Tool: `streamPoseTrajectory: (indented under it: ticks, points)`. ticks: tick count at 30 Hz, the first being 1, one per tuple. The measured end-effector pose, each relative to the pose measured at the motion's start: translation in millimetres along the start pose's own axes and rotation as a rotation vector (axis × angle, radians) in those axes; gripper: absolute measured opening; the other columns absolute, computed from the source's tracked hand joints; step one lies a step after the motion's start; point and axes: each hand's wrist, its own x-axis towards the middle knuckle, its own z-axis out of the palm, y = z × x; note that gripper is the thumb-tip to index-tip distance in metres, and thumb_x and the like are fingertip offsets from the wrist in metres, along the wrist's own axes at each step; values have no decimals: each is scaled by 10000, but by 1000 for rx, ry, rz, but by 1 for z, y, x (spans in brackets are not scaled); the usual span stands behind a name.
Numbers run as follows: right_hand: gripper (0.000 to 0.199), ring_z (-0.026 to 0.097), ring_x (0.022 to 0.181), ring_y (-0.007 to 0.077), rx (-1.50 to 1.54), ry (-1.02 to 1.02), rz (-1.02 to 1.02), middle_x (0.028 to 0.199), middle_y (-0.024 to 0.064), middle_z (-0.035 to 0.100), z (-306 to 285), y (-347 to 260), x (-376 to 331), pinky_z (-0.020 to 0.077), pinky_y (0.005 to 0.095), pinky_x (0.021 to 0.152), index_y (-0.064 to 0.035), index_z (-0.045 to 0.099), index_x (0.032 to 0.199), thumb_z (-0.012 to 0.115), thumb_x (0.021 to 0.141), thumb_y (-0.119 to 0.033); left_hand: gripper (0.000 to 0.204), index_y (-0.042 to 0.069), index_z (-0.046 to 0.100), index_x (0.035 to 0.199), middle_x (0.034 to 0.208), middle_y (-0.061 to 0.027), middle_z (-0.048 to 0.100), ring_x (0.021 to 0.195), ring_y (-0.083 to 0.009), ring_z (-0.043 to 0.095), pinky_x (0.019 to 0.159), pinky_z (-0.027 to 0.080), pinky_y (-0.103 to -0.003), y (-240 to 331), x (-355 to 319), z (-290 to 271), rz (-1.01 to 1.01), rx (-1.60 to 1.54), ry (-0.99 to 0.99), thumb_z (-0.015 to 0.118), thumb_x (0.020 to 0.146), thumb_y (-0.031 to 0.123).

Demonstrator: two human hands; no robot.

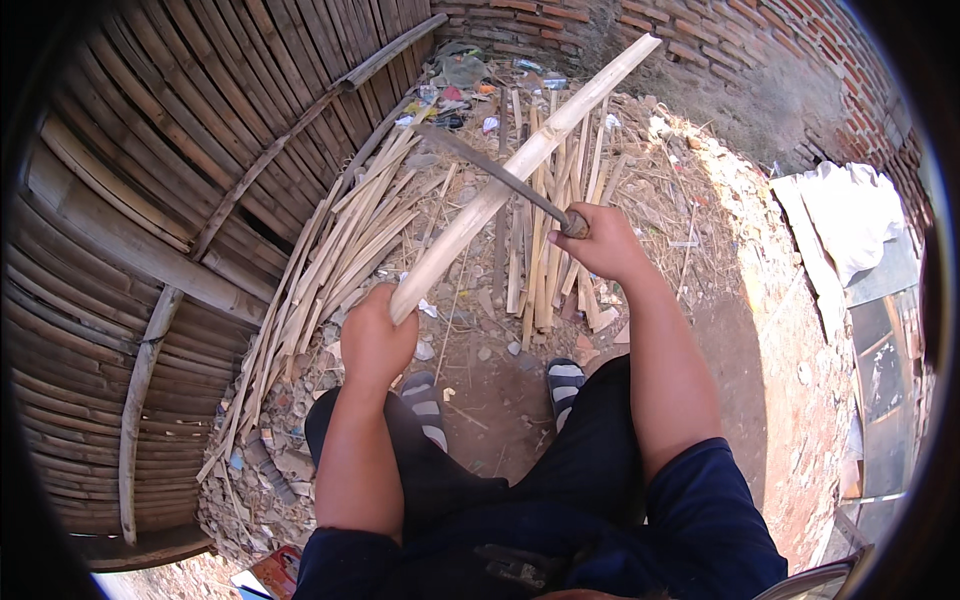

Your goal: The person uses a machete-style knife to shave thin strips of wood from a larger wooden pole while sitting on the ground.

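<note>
My left hand (378, 335) is closed around the near end of a long pale piece of split bamboo (470, 225), which slants up and away to the right. In my right hand (600, 243) is the wooden handle of a machete (497, 172). Its dark, slightly curved blade points to the far left and crosses the bamboo about midway; whether the edge touches the wood I cannot tell. Below and beyond the bamboo, a bundle of thin split strips (545, 270) lies on the ground. More long strips (335, 240) are heaped to the left.
A slatted bamboo wall (200, 130) rises on the left, with a brick wall (690, 50) at the back. Rubble and litter (455, 95) cover the far ground. On the right lie a white sack (850, 215) and flat panels (885, 350). My feet (565, 385) stand just below the strips.
</note>
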Motion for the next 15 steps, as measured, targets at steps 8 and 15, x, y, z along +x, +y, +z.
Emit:
streamPoseTrajectory:
  ticks: [8,15]
  points:
    - [447,573,663,97,989,370,378,972,62,717,0,10,2,480,258,581,12,646,1159,781,929,-346,340,41,697,1118,927,-240,735,878,-442,713,780,553,-510,10,0,3,-20,-24,-55,739,844,239]
    - [545,529,650,104,1298,412,368,1177,138,682,10,-8,4,487,271,586,23,549,1294,741,972,-371,494,21,710,1072,849,-185,731,812,-370,728,748,555,-438,29,-6,6,-55,-45,-154,854,796,406]
